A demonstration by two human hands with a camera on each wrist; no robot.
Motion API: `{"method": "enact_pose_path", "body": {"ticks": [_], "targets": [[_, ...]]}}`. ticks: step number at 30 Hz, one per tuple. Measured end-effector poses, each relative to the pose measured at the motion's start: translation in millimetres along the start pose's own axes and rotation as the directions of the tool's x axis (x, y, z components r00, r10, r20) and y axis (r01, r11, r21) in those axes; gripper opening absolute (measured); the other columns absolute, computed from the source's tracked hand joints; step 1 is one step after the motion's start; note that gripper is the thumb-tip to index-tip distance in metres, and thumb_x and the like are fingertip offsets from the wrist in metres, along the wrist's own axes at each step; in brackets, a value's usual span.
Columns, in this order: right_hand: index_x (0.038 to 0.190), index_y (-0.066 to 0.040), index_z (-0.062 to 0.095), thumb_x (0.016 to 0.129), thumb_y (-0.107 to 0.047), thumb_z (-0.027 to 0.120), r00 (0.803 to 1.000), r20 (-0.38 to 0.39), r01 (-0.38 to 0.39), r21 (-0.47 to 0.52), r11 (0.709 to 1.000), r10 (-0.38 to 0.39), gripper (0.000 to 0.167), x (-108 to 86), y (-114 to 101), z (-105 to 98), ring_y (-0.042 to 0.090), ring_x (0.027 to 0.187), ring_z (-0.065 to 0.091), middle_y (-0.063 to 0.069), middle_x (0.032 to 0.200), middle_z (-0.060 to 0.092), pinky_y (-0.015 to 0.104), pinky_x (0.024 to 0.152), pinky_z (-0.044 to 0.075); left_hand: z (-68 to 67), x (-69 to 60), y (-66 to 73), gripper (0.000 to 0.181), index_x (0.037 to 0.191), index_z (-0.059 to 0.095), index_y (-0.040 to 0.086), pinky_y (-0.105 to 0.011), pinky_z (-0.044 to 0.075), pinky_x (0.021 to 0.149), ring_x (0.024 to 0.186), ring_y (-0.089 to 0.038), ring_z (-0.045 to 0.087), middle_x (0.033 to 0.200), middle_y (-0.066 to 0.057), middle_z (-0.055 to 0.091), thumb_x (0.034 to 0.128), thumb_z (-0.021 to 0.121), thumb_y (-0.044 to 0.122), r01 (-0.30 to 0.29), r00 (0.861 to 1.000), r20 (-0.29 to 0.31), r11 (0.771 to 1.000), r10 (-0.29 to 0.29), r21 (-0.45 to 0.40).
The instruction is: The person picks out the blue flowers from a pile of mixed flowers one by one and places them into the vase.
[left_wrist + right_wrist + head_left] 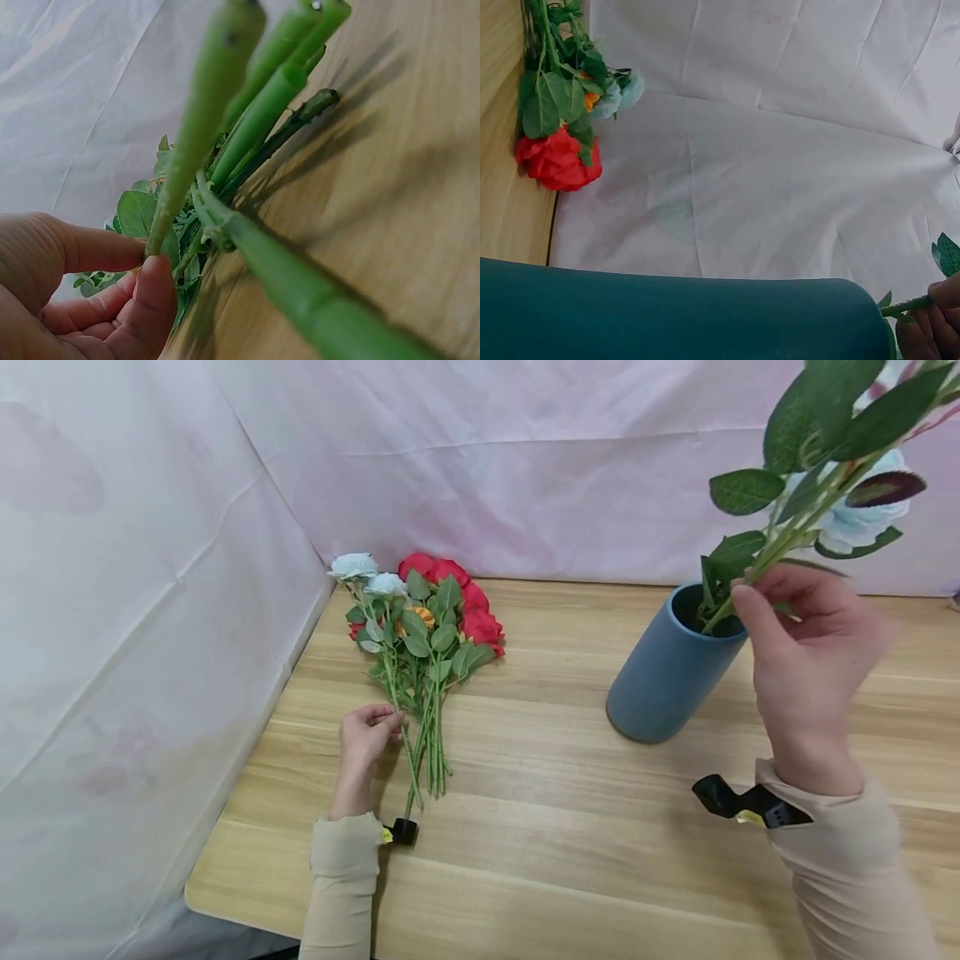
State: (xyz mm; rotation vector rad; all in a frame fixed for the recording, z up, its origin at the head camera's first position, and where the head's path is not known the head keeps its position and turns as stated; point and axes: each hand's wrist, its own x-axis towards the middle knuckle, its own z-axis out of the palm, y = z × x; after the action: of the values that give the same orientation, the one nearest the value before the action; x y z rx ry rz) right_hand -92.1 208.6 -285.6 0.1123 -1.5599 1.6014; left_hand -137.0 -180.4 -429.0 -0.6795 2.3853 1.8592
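Note:
My right hand point(813, 652) pinches the green stems of artificial flowers, among them a pale blue flower point(862, 518) with broad leaves, at the mouth of a blue-grey vase point(667, 677). The stems lean to the right, and their lower ends are hidden inside the vase. At the left, my left hand point(367, 731) pinches a flower stem point(169, 180) between thumb and fingers. That stem belongs to a bunch on the table with red flowers point(480, 627), pale blue flowers point(354, 566) and an orange flower point(422, 615). In the right wrist view only fingers point(934, 326) show.
The wooden table point(525, 827) has a rounded front left corner. Pale cloth point(525, 468) hangs behind it and along its left side. Black wrist cameras point(405, 832) sit on both sleeves. The vase stands right of the bunch, with bare wood between.

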Motion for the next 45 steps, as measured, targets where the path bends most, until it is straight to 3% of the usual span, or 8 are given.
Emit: {"method": "enact_pose_path", "body": {"ticks": [2, 6, 9, 14, 22, 29, 39, 45], "targets": [[0.086, 0.018, 0.064, 0.078, 0.008, 0.068, 1.000, -0.002, -0.004, 0.002, 1.000, 0.004, 0.014, -1.2, 2.7, -0.1, 0.018, 0.066, 0.053, 0.010, 0.076, 0.066, 0.019, 0.066, 0.050, 0.0, 0.7, 1.4, 0.022, 0.104, 0.061, -0.011, -0.018, 0.052, 0.053, 0.054, -0.006, 0.057, 0.073, 0.000, 0.060, 0.0848, 0.065, -0.001, -0.009, 1.000, 0.005, 1.000, 0.009, 0.005], [0.087, 0.016, 0.066, 0.079, 0.005, 0.068, 1.000, 0.017, 0.003, -0.104, 0.995, -0.001, 0.014, -5.4, 7.6, -3.1, 0.013, 0.065, 0.054, 0.002, 0.075, 0.067, 0.018, 0.068, 0.045, -0.1, 1.3, 1.4, 0.021, 0.103, 0.061, -0.011, -0.018, 0.052, 0.053, 0.055, -0.007, 0.057, 0.072, -0.001, 0.061, 0.0850, 0.065, -0.001, -0.020, 1.000, 0.018, 1.000, 0.020, 0.001], [0.088, 0.013, 0.068, 0.080, 0.001, 0.068, 0.999, 0.043, 0.016, -0.244, 0.970, -0.006, 0.014, -9.7, 10.4, -6.7, 0.010, 0.070, 0.055, -0.007, 0.075, 0.066, 0.021, 0.072, 0.041, -0.3, 1.0, -0.8, 0.020, 0.102, 0.061, -0.012, -0.018, 0.052, 0.052, 0.054, -0.007, 0.057, 0.071, -0.001, 0.061, 0.0846, 0.065, -0.002, -0.019, 1.000, 0.022, 1.000, 0.019, -0.004], [0.085, 0.011, 0.068, 0.079, 0.001, 0.069, 0.996, 0.083, 0.069, -0.318, 0.946, -0.045, 0.012, -13.7, 15.2, -11.2, 0.008, 0.073, 0.055, -0.011, 0.077, 0.064, 0.019, 0.073, 0.040, -0.1, 1.2, -2.5, 0.020, 0.101, 0.061, -0.012, -0.018, 0.052, 0.052, 0.055, -0.007, 0.057, 0.072, -0.002, 0.061, 0.0838, 0.065, -0.003, -0.027, 0.999, 0.016, 1.000, 0.027, -0.004], [0.083, 0.005, 0.070, 0.077, 0.006, 0.069, 0.992, 0.090, 0.110, -0.338, 0.935, -0.084, 0.006, -20.5, 22.4, -11.2, 0.002, 0.074, 0.054, -0.013, 0.078, 0.063, 0.019, 0.072, 0.035, 0.4, 0.2, -4.0, 0.021, 0.102, 0.060, -0.013, -0.018, 0.052, 0.052, 0.055, -0.007, 0.057, 0.075, -0.004, 0.061, 0.0834, 0.065, -0.004, -0.046, 0.999, 0.011, 0.999, 0.046, -0.001], [0.080, 0.017, 0.064, 0.080, 0.005, 0.066, 0.988, 0.088, 0.148, -0.306, 0.941, -0.127, 0.012, -21.5, 23.8, -7.3, 0.001, 0.077, 0.054, -0.022, 0.080, 0.062, 0.019, 0.072, 0.037, 1.0, 1.3, -3.5, 0.021, 0.102, 0.060, -0.013, -0.018, 0.052, 0.052, 0.055, -0.007, 0.057, 0.074, -0.003, 0.061, 0.0840, 0.065, -0.003, -0.047, 0.999, 0.003, 0.999, 0.047, -0.001], [0.074, 0.013, 0.063, 0.079, 0.005, 0.065, 0.989, 0.040, 0.150, -0.248, 0.957, -0.145, 0.010, -28.9, 15.9, 1.8, 0.004, 0.078, 0.051, -0.020, 0.073, 0.059, 0.020, 0.076, 0.036, 0.4, 0.3, -3.6, 0.021, 0.103, 0.061, -0.012, -0.018, 0.052, 0.053, 0.055, -0.007, 0.057, 0.076, -0.004, 0.061, 0.0847, 0.065, -0.001, -0.048, 0.999, 0.007, 0.999, 0.048, 0.003], [0.077, 0.014, 0.061, 0.078, 0.005, 0.065, 0.985, 0.035, 0.173, -0.235, 0.957, -0.169, 0.010, -25.9, 28.1, -2.4, 0.009, 0.084, 0.054, -0.013, 0.073, 0.062, 0.022, 0.079, 0.037, 0.4, 2.0, -4.6, 0.021, 0.102, 0.061, -0.011, -0.018, 0.052, 0.053, 0.054, -0.007, 0.057, 0.075, -0.003, 0.062, 0.0847, 0.065, -0.001, -0.046, 0.999, 0.008, 0.999, 0.046, -0.004]]}}
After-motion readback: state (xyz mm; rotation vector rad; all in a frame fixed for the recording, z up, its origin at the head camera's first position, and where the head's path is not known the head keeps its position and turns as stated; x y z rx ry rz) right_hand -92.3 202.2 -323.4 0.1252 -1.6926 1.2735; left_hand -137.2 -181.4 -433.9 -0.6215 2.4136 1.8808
